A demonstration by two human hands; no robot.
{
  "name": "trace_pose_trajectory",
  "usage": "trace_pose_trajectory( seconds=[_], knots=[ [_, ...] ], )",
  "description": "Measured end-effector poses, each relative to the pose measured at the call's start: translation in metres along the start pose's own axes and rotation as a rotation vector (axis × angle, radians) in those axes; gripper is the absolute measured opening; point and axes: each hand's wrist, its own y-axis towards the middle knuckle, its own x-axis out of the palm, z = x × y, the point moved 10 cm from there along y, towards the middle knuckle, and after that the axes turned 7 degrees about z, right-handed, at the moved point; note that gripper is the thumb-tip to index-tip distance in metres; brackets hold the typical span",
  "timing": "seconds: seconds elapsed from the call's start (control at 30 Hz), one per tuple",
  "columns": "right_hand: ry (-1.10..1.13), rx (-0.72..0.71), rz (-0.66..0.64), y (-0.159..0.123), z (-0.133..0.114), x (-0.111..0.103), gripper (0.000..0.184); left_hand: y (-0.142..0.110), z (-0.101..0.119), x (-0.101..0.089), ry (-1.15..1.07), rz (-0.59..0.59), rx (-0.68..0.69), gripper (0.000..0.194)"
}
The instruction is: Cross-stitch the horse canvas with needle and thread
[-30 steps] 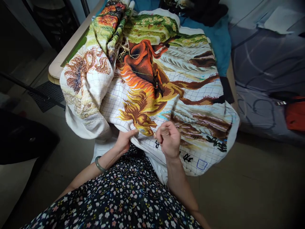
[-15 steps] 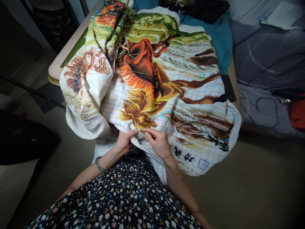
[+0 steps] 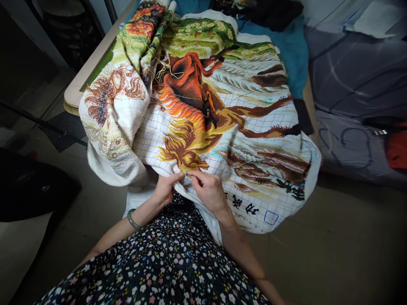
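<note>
A large cross-stitch cloth (image 3: 219, 148), with a gridded ground and a stitched orange and golden-yellow horse, drapes over a table towards my lap. My left hand (image 3: 165, 188) is closed on its near edge, thumb on top, the other fingers hidden beneath. Just below the horse's head, my right hand (image 3: 210, 192) pinches at the cloth, its fingertips almost touching my left thumb. What the pinch holds is too small to make out. Loose yellowish threads (image 3: 165, 70) lie on the stitched picture. A green bangle (image 3: 132, 219) circles my left wrist.
The cloth's rolled, bunched part (image 3: 116, 97) hangs over the left corner of the table (image 3: 74, 87). Teal fabric (image 3: 294, 63) and a black cloth (image 3: 280, 15) lie at the back. A dark grey covered surface (image 3: 349, 80) stands on the right. A black pole (image 3: 41, 120) crosses at left.
My right hand has shifted very slightly left, its fingertips closer to my left thumb. My left hand keeps its hold, and the cloth lies almost the same.
</note>
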Motion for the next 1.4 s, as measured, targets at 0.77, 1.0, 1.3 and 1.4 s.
trace_pose_trajectory(
  seconds=[0.77, 1.0, 1.3, 1.4],
  knots=[
    [0.657, 0.716, 0.221, -0.041, 0.049, 0.042, 0.019, 0.007, 0.008, -0.004, 0.163, 0.153, 0.126, 0.058],
    [0.595, 0.644, 0.246, -0.040, 0.044, 0.039, 0.016, 0.007, 0.006, -0.003, 0.154, 0.160, 0.117, 0.058],
    [0.525, 0.558, 0.283, -0.039, 0.039, 0.033, 0.014, 0.005, 0.008, 0.000, 0.146, 0.173, 0.117, 0.060],
    [0.521, 0.565, 0.290, -0.041, 0.041, 0.034, 0.014, 0.005, 0.007, -0.001, 0.152, 0.181, 0.113, 0.060]
  ],
)
